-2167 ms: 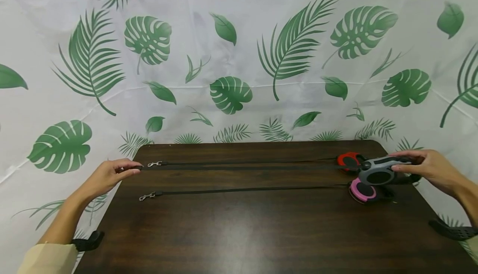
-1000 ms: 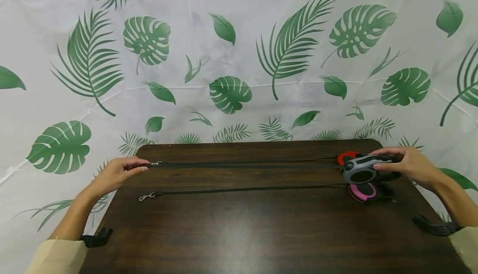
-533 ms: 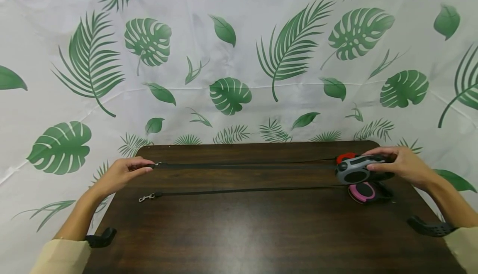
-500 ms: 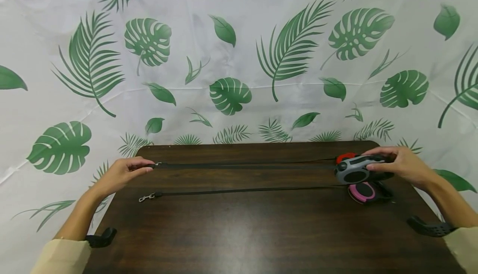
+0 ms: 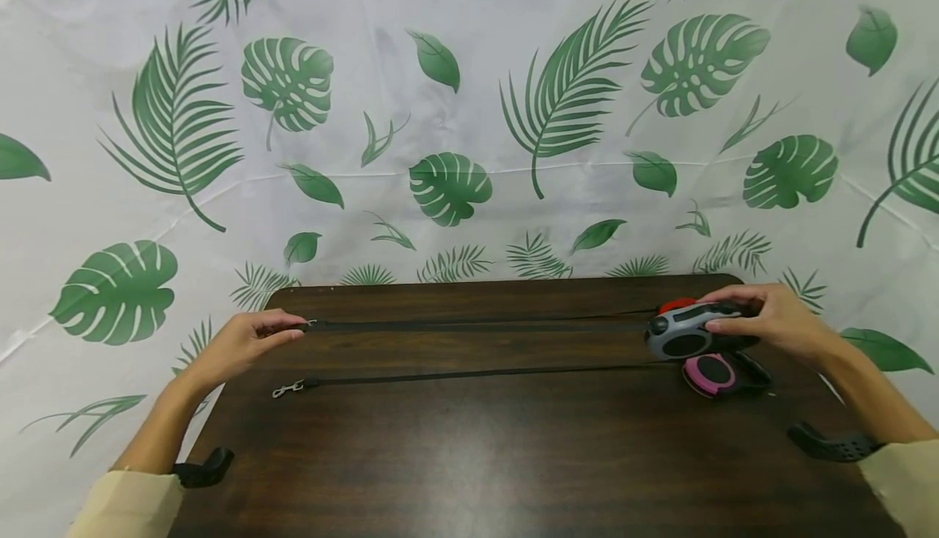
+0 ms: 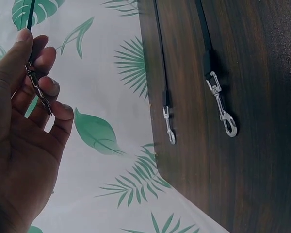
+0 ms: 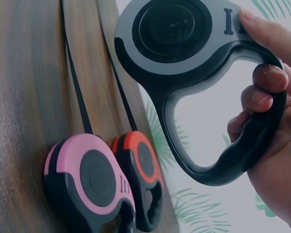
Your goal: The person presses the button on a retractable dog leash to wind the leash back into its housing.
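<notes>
My right hand point(image 5: 785, 326) grips the black looped handle of a grey retractable dog leash point(image 5: 682, 334), raised above the table. Its black strap stretches leftward to my left hand point(image 5: 238, 346), whose thumb and fingers pinch the strap end. In the left wrist view, the metal snap clip point(image 6: 39, 90) of this leash hangs against the curled fingers. Beneath the grey case lie a pink retractable leash point(image 5: 710, 375) and a red one point(image 5: 676, 306), partly hidden by it in the head view. Both have their straps drawn out to the left.
The dark wooden table point(image 5: 469, 456) carries the two pulled-out straps, roughly parallel. Their snap clips, the nearer clip point(image 6: 228, 119) and the farther clip point(image 6: 169, 128), rest near the left edge. A leaf-print cloth point(image 5: 455, 114) hangs behind the table.
My right hand has carried the grey leash leftward, over the red and pink cases. My left hand has shifted a little to the right, still pinching the strap end.
</notes>
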{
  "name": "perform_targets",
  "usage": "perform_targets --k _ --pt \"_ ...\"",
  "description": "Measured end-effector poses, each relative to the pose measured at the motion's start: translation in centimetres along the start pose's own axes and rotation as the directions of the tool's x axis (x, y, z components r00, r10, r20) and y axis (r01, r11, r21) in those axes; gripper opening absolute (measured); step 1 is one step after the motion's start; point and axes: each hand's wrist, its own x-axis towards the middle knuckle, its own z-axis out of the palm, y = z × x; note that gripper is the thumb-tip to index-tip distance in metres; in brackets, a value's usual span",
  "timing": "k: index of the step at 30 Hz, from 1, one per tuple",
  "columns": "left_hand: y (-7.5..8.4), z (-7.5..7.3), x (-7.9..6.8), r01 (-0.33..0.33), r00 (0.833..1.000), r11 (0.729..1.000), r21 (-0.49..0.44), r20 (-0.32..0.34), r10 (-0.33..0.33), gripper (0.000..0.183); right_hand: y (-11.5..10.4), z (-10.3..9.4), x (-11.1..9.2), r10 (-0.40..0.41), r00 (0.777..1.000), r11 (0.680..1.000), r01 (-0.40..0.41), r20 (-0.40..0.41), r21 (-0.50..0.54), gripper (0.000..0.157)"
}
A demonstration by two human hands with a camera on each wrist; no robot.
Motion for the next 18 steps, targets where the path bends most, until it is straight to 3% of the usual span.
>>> perform_targets --k 6,12,18 --pt "0.0 0.4 0.1 -0.013 1.0 1.0 0.019 -0.011 0.013 0.022 -0.2 0.5 0.2 -0.03 0.999 0.999 0.03 -0.011 -0.011 0.032" --pt "0.1 0.8 0.4 -0.081 0.997 0.997 -0.019 -0.017 0.081 0.022 -1.0 1.1 0.4 -0.059 0.998 0.998 0.059 -0.01 0.003 0.031" --pt "0.4 1.3 0.6 -0.086 0.996 0.995 -0.047 -0.022 0.085 0.022 -1.8 1.7 0.5 -0.047 0.999 0.998 0.047 0.01 0.034 0.032"
